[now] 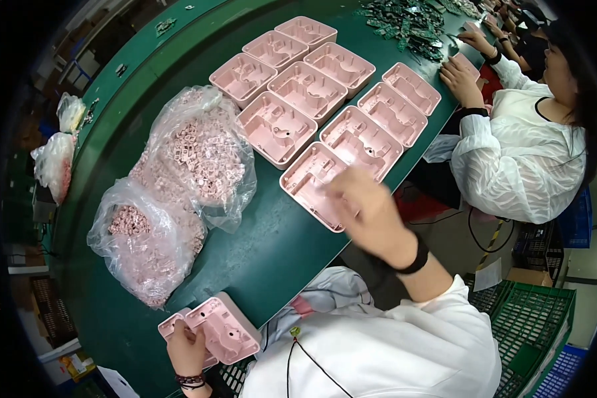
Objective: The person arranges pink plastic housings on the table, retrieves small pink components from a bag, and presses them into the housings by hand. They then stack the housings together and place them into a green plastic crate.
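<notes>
My left hand [187, 350] is closed on the edge of a pink plastic housing [235, 325] at the near edge of the table. A second pink shell [171, 323] shows beside and partly under that hand. Smeared by motion, my right hand [368, 212] hovers at the nearest open housing [305, 176] of the rows. Its fingers are too blurred to show whether they hold anything. Beyond it several more pink housings [310, 89] stand in rows, open side up, with moulded ribs and posts inside.
Clear plastic bags of small pink parts, a large bag [205, 156] and a nearer one [136, 242], lie left of the housings on the green table [239, 255]. Green circuit boards [408, 26] are heaped at the far end. A co-worker [517, 159] sits at right, near green crates [527, 325].
</notes>
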Tool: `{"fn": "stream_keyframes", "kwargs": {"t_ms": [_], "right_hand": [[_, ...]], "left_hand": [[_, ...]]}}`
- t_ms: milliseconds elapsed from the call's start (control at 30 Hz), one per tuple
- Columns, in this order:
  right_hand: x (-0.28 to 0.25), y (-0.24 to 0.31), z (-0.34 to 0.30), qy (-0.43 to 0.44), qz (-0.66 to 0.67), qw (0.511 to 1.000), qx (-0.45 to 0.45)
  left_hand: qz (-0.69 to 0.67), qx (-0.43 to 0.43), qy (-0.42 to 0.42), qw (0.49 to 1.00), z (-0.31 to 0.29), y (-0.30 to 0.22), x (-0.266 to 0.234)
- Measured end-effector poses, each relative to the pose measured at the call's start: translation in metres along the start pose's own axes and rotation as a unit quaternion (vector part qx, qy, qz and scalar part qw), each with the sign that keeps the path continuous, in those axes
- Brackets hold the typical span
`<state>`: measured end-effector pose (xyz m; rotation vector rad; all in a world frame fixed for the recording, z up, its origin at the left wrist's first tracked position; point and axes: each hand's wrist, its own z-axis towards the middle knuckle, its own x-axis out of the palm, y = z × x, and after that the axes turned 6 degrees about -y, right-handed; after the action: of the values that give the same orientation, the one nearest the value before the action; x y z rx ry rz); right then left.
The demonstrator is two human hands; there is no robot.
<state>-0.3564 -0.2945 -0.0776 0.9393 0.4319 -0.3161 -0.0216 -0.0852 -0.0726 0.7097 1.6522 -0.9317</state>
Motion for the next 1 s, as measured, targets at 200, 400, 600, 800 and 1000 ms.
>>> {"fn": "stream_keyframes", "kwargs": {"t_ms": [200,400,600,800,1000], "right_hand": [[-0.105,-0.175,0.074,-0.041,-0.443,0.895,0.032],[-0.096,-0.188,0.089,0.119,-0.498,0.854,0.092],[-0.126,-0.193,0.101,0.084,-0.457,0.875,0.134],[-0.154,-0.173,0.188,0.038,-0.523,0.837,0.156],[-0.146,-0.238,0.256,-0.017,-0.558,0.821,0.117]], "left_hand": [[-0.045,0.122,0.023,0.991,0.025,-0.101,0.021],[-0.07,0.138,0.039,0.987,0.033,-0.123,0.027],[-0.065,0.163,0.024,0.984,0.035,-0.122,0.031],[-0.054,0.152,0.03,0.986,0.034,-0.124,0.029],[-0.065,0.133,0.079,0.986,0.037,-0.124,0.024]]}}
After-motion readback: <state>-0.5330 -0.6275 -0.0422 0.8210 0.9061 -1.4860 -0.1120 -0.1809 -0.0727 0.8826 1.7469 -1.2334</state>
